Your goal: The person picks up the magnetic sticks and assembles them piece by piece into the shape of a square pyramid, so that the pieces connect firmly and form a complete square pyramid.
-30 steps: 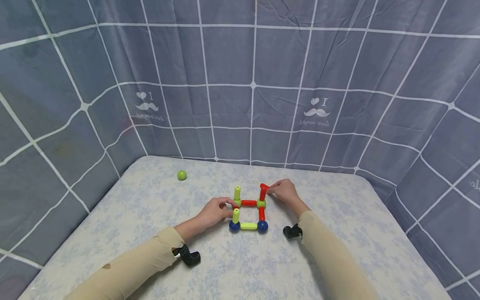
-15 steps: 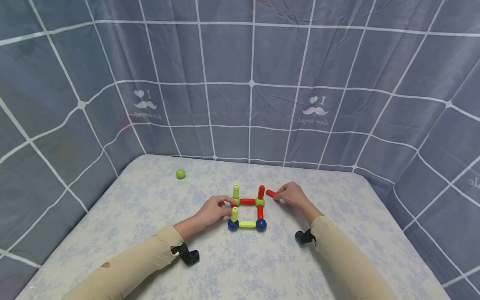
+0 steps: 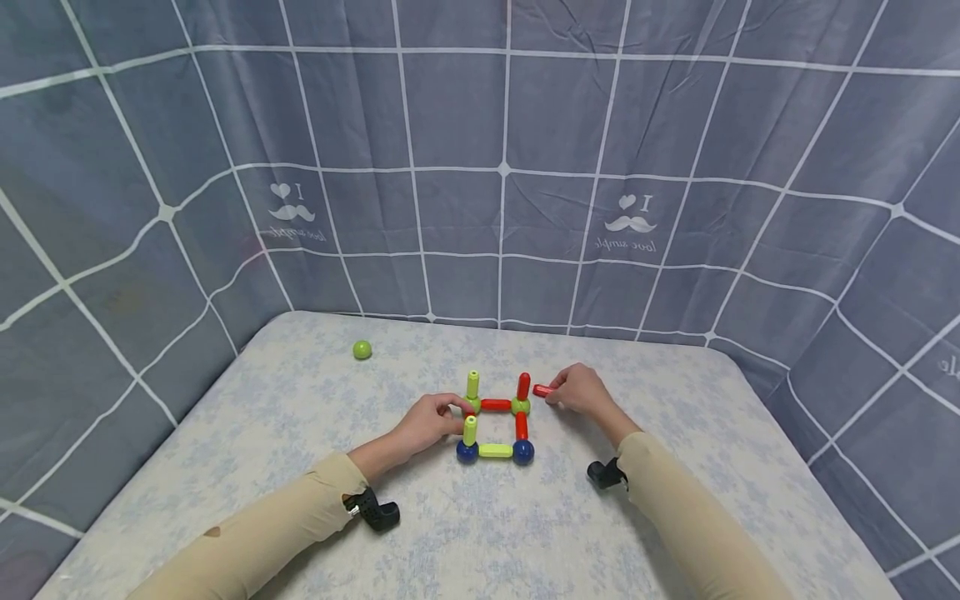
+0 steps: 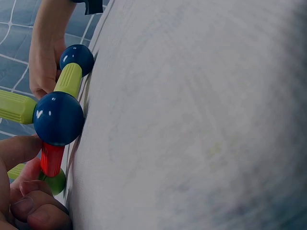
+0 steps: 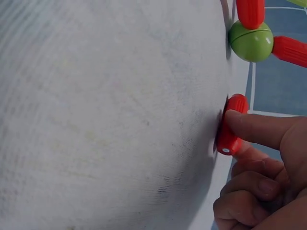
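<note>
A square frame of magnetic rods and balls sits mid-table in the head view. Its front corners are blue balls (image 3: 523, 452), its back ones green balls (image 3: 521, 407). Yellow-green rods (image 3: 470, 430) stand upright on both left corners, and a red upright rod (image 3: 523, 386) rises from the back right ball. My left hand (image 3: 427, 423) pinches the frame's left red rod (image 4: 52, 159) between thumb and finger, partly covering it. To the right of the frame, my right hand (image 3: 581, 390) pinches a loose red magnetic rod (image 5: 233, 124) lying level, at or just above the tabletop, apart from the frame.
A loose green ball (image 3: 362, 350) lies at the back left of the pale patterned tablecloth (image 3: 465, 533). A grey-blue gridded curtain (image 3: 465, 208) hangs behind the table and along both sides. Black wrist cameras (image 3: 378, 512) sit below each cuff.
My right hand has drawn the loose red rod away from the top of the upright red rod, rightward and down toward the table. The left hand keeps its place on the frame.
</note>
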`<state>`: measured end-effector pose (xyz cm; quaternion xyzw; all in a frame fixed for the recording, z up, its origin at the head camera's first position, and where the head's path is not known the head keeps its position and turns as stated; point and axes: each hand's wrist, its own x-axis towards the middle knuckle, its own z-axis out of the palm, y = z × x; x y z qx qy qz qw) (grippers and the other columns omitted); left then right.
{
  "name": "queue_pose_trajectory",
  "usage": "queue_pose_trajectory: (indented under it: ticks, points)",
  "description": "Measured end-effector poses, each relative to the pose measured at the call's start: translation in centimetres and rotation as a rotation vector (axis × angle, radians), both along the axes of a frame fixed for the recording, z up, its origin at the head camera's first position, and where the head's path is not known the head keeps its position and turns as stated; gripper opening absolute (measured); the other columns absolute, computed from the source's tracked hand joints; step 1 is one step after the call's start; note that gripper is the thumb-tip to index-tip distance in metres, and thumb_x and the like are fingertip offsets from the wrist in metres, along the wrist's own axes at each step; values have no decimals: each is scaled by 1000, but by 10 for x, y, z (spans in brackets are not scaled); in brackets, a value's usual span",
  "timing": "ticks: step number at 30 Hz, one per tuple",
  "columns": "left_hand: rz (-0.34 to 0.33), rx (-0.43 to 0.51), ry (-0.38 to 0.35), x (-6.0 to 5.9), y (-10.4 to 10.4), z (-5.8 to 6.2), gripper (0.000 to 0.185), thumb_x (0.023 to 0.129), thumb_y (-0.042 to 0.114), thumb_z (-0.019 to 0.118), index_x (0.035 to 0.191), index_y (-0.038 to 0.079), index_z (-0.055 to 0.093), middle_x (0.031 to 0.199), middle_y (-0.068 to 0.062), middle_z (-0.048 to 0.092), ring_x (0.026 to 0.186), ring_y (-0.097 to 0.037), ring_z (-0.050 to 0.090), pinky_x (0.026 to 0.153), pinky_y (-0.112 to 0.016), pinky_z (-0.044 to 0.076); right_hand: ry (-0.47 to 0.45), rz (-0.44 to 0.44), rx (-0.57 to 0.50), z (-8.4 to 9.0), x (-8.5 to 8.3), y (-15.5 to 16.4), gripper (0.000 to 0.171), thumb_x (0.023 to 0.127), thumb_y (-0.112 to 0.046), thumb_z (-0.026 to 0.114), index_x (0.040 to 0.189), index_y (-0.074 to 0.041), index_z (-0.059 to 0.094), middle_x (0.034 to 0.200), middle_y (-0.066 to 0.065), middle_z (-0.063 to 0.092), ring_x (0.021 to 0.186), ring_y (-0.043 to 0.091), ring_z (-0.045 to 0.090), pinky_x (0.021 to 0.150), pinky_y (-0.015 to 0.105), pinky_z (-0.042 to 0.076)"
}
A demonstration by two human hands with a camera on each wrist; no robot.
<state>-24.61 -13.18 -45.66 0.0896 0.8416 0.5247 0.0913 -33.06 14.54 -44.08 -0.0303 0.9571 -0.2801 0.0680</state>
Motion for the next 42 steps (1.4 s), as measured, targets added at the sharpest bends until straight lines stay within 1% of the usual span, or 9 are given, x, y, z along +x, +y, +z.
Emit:
queue_pose_trajectory:
  ticks: [4,10,18,25,27,29,34,39,42]
  points:
    - [-2,3,2,-1,-1,-2,25,80,19,71,104,20,68,58,-1,46,51,-14,43,52,-28,37,7,-4,-42,1,2,2,15,73,-21,77,81,-10,72,72,2,62,62,16,50,53,26,39]
    - [-1,1,3,-2,-1,-3,25,79,20,71,104,21,68,58,0,46,51,-14,42,51,-27,36,-29,-41,-127,-3,4,7,19,73,-22,77,85,-8,72,79,4,63,63,16,52,53,26,41]
    - [13,-22,13,-1,0,-2,25,80,20,71,104,21,68,57,1,42,50,-14,38,50,-27,33,-10,-68,-192,-6,8,13,21,74,-24,76,86,-7,72,77,5,63,62,17,50,52,26,39]
    - [14,-30,22,-1,1,-3,24,80,19,70,104,22,69,56,1,42,50,-14,37,49,-27,33,-54,-106,-297,-14,14,17,24,76,-27,74,94,-11,72,101,6,62,78,19,47,61,27,37]
    - [14,-29,23,-1,1,-3,24,80,19,70,103,22,69,56,1,42,50,-14,37,49,-26,33,-62,-121,-329,-15,16,18,26,76,-28,75,96,-12,72,104,7,62,75,18,46,58,27,36]
    - [14,-28,24,-1,0,-3,24,80,19,70,103,23,69,56,1,41,50,-14,36,49,-26,33,-75,-137,-371,-16,17,19,28,75,-29,76,97,-12,73,104,8,61,65,17,42,53,27,33]
    - [16,-21,22,-2,0,-4,24,79,20,71,103,22,69,57,1,42,50,-14,37,49,-26,33,-116,-179,-476,-20,22,20,31,73,-29,78,98,-12,73,98,4,61,44,13,28,42,26,26]
    - [18,-18,23,-3,-1,-6,24,79,21,71,103,23,68,58,1,41,50,-14,37,49,-26,33,-126,-191,-537,-21,28,20,35,73,-31,78,102,-12,72,85,2,62,39,11,21,40,26,26]
    - [14,-20,28,-4,-1,-6,24,80,20,70,104,23,68,57,1,41,50,-14,36,48,-26,32,-140,-199,-561,-20,32,19,36,73,-31,78,103,-13,71,70,0,56,39,12,21,40,26,26]
